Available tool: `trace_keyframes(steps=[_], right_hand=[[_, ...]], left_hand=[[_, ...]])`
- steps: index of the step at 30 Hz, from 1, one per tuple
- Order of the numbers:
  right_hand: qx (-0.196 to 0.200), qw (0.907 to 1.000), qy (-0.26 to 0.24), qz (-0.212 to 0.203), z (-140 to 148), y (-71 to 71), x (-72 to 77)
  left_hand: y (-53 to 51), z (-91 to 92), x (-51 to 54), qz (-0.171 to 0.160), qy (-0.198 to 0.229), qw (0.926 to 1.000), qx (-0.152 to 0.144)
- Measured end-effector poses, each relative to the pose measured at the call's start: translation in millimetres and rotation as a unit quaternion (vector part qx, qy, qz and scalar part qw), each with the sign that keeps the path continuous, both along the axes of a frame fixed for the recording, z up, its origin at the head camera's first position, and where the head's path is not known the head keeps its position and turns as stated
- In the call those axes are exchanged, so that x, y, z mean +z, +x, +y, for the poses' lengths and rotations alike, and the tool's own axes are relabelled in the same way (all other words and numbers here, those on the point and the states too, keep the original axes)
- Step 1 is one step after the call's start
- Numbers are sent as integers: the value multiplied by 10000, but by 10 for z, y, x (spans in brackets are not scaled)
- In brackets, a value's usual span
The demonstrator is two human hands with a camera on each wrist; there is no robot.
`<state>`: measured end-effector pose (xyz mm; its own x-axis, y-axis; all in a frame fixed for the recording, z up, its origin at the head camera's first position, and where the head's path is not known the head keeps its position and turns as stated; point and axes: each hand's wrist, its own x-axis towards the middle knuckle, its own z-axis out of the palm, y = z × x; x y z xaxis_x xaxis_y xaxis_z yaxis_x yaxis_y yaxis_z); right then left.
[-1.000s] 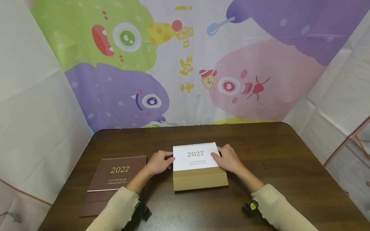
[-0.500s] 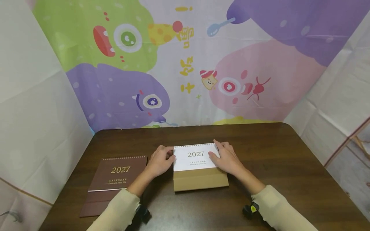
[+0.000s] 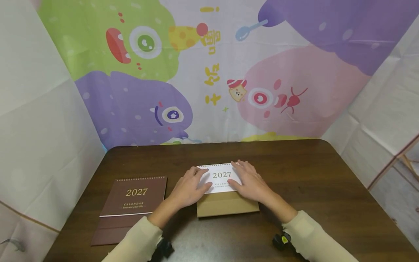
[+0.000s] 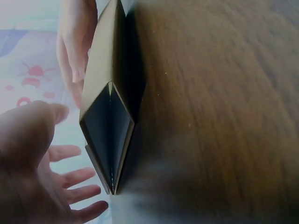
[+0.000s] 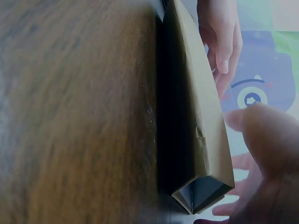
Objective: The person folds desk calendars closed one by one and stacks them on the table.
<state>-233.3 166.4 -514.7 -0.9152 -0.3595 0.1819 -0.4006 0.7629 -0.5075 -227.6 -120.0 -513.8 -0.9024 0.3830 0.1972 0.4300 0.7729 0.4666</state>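
In the head view a desk calendar (image 3: 220,176), with a white "2027" page and a tan cardboard stand (image 3: 227,204), stands on the table in front of the person. The left hand (image 3: 189,187) is over its left part, and the right hand (image 3: 251,182) over its right part. Both hands have their fingers spread, and neither grips anything. From the left wrist, the stand (image 4: 100,60) shows its hollow, diamond-shaped end beside the left hand's (image 4: 32,154) extended fingers. In the right wrist view the right hand (image 5: 266,158) is alongside the stand's other end. Whether fingertips touch the page is unclear.
A brown "2027" calendar (image 3: 134,198) lies on the dark wooden table (image 3: 294,225) at the left, partly behind the left sleeve (image 3: 134,238). A cartoon-printed cloth (image 3: 216,127) hangs behind the table, with pale cloth walls at both sides.
Both hands have left the white calendar's side edges and moved inward over its page, their fingers now spread. The calendar itself stays in place.
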Motion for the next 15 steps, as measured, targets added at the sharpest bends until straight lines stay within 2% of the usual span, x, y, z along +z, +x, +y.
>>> trace_keyframes(steps=[2, 3, 4, 7, 10, 12, 15], right_hand=[[141, 9995, 176, -207, -43, 105, 169], [177, 9988, 254, -370, -72, 152, 255], [227, 9981, 357, -458, -85, 174, 279], [368, 9942, 686, -737, -118, 224, 315], [461, 9897, 940, -971, -135, 242, 295], [483, 9877, 1021, -1083, -140, 248, 288], [474, 9857, 1089, -1200, -141, 254, 279]], left_hand=[[-34, -11, -101, -62, -115, 9998, -171], [-27, -7, -104, -177, -111, 9995, -250], [-18, -1, -95, -266, -156, 9991, -303], [88, 42, 99, -779, -207, 9959, -408], [190, 89, 277, -1168, -451, 9911, -456], [227, 106, 326, -1262, -620, 9889, -471], [257, 117, 334, -1417, -781, 9857, -474]])
